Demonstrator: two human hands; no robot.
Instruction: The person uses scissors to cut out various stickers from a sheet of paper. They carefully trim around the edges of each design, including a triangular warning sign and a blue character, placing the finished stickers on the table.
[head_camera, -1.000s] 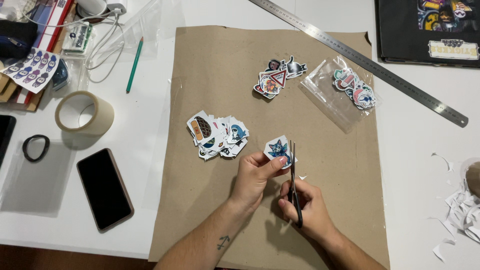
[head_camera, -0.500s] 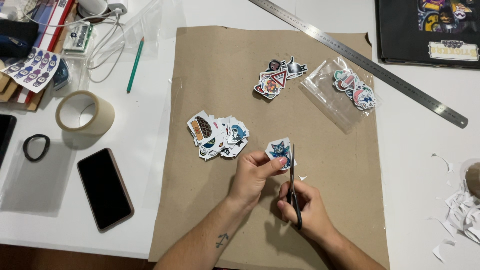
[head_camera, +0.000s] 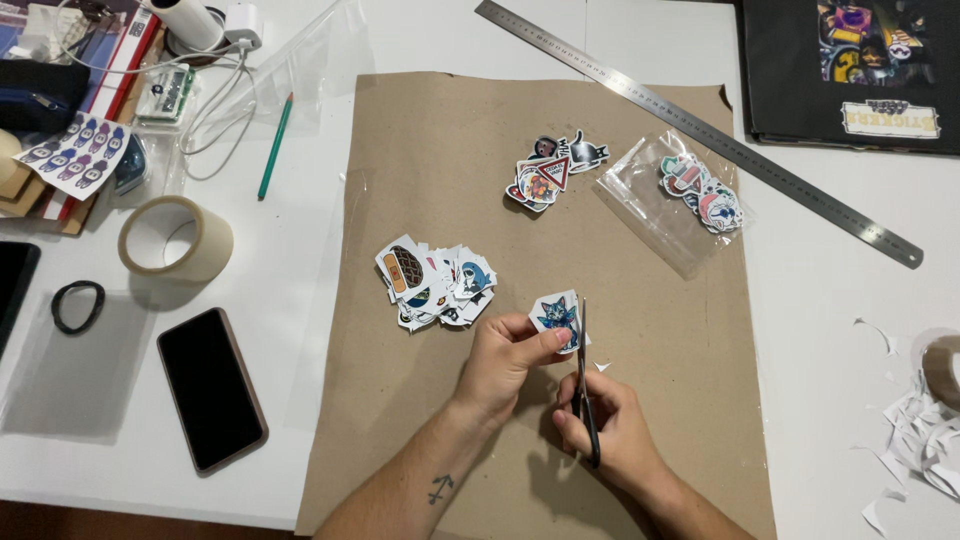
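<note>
My left hand (head_camera: 505, 355) pinches a small blue cartoon sticker (head_camera: 554, 314) above a brown paper sheet (head_camera: 450, 150). My right hand (head_camera: 612, 430) grips a pair of scissors (head_camera: 585, 385), whose blades point up along the sticker's right edge. A pile of cut stickers (head_camera: 432, 280) lies just left of my left hand. A second small sticker pile (head_camera: 552, 172) sits farther up the sheet, and beside it a clear plastic bag with stickers (head_camera: 690, 195).
A metal ruler (head_camera: 700, 125) crosses the top right. A tape roll (head_camera: 175, 238), a black phone (head_camera: 211, 387), a black ring (head_camera: 77, 305) and a green pencil (head_camera: 274, 146) lie at left. White paper trimmings (head_camera: 915, 440) lie at right.
The sticker has turned slightly in my left hand against the scissor blades. Both hands stay in about the same place.
</note>
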